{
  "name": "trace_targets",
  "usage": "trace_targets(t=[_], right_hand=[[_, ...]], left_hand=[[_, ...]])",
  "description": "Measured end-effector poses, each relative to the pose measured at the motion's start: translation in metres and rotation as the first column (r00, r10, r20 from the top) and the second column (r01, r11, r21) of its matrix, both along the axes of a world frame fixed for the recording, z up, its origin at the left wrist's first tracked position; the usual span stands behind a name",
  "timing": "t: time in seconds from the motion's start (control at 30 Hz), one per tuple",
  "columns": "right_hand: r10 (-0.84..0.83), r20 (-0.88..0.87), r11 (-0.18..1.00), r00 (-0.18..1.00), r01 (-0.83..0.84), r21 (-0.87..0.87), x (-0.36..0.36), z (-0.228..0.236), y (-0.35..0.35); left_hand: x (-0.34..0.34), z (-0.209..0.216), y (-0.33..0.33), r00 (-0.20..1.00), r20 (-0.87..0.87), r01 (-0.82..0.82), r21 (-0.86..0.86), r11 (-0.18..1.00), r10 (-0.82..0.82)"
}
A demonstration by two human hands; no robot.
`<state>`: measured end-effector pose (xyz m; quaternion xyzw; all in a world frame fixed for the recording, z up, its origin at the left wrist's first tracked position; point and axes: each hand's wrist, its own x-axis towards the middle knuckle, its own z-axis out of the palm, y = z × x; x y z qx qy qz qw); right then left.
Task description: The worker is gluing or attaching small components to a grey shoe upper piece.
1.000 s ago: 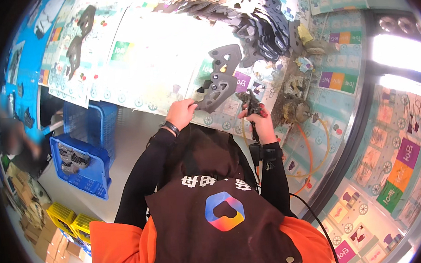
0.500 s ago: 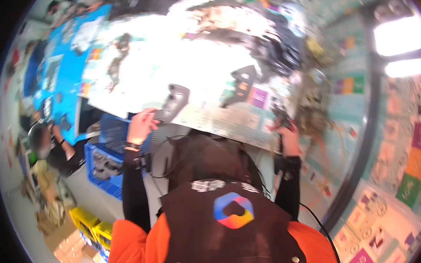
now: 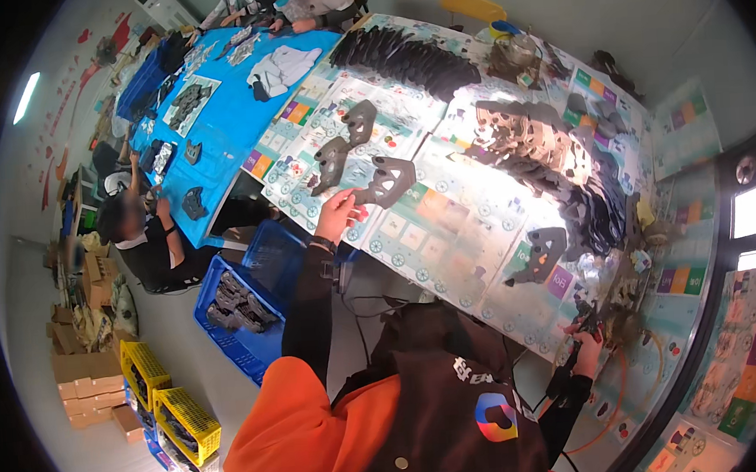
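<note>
At the table's near edge, my left hand (image 3: 338, 218) pinches one end of a dark grey moulded plastic part (image 3: 403, 181) with triangular cut-outs. Its other end reaches over the patterned table top. My right hand (image 3: 587, 353) is wrapped round a dark hand-held tool (image 3: 587, 320) by the near right edge; the tool's kind is hard to make out. Between the hands lies a similar grey part (image 3: 548, 251). Two more parts, one upper (image 3: 360, 122) and one lower (image 3: 330, 163), lie beyond my left hand.
Rows of dark parts (image 3: 406, 61) and shiny parts (image 3: 536, 131) fill the table's far and right sides. A blue crate (image 3: 243, 318) of parts stands at left, near yellow crates (image 3: 188, 425). A co-worker (image 3: 149, 237) sits by the blue table (image 3: 231, 171); others work farther back.
The view has turned and sharpened, showing more of the room at left. My left hand still holds the grey part, now farther over the table. My right hand keeps its tool.
</note>
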<state>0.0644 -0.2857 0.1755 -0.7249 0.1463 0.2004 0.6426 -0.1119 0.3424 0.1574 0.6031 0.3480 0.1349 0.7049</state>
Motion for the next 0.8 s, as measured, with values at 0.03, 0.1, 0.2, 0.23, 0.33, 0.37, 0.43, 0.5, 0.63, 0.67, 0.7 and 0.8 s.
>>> trace_targets(t=[0.03, 0.1, 0.2, 0.23, 0.33, 0.37, 0.43, 0.5, 0.63, 0.67, 0.7, 0.8], right_hand=[[-0.019, 0.012, 1.0, 1.0, 0.019, -0.023, -0.004, 0.004, 0.008], [-0.029, 0.018, 0.998, 0.999, 0.03, -0.058, -0.014, 0.016, 0.019], [0.055, 0.019, 0.993, 0.998, -0.052, -0.102, -0.003, 0.022, 0.039], [0.055, 0.007, 0.995, 0.998, -0.054, -0.09, -0.004, 0.022, 0.038], [-0.025, 0.003, 0.985, 1.0, 0.025, -0.173, -0.029, 0.022, 0.025], [-0.03, -0.003, 0.984, 1.0, 0.029, -0.175, -0.032, 0.025, 0.021], [-0.012, -0.026, 0.983, 1.0, 0.008, -0.181, -0.031, 0.026, 0.012], [0.068, 0.068, 0.997, 0.995, -0.066, -0.043, -0.018, 0.005, 0.007], [0.136, -0.042, 0.956, 0.99, -0.143, -0.255, 0.002, 0.009, 0.044], [0.163, 0.049, 0.97, 0.985, -0.15, -0.192, 0.006, -0.014, 0.028], [0.153, -0.029, 0.978, 0.988, -0.155, -0.14, 0.009, -0.011, 0.028], [0.118, -0.128, 0.986, 0.985, -0.131, -0.101, 0.007, 0.003, 0.012]], left_hand=[[0.003, -0.006, 0.018, 0.998, -0.051, -0.042, 0.001, 0.999, 0.042], [0.008, -0.036, 0.058, 0.984, -0.125, -0.127, -0.004, 0.992, 0.126], [-0.063, -0.15, 0.131, 0.852, -0.308, -0.32, 0.333, 0.887, 0.423], [-0.087, -0.187, 0.153, 0.718, -0.366, -0.279, 0.628, 0.727, 0.592], [-0.088, -0.2, 0.109, 0.533, -0.813, 0.739, 0.583, 0.339, 0.236], [-0.108, -0.195, 0.095, 0.515, -0.855, 0.784, 0.446, 0.432, -0.051], [-0.139, -0.205, 0.057, 0.585, -0.754, 0.439, -0.014, 0.898, -0.298], [-0.183, -0.214, 0.028, 0.581, -0.674, 0.34, -0.308, 0.889, -0.456], [-0.166, -0.185, -0.015, 0.647, -0.658, 0.186, -0.353, 0.917, -0.385], [-0.142, -0.168, -0.028, 0.701, -0.603, 0.234, -0.309, 0.922, -0.38], [-0.118, -0.159, -0.047, 0.701, -0.582, 0.319, -0.26, 0.912, -0.411], [-0.006, -0.118, -0.115, 0.676, -0.46, 0.55, -0.206, 0.809, -0.576]])
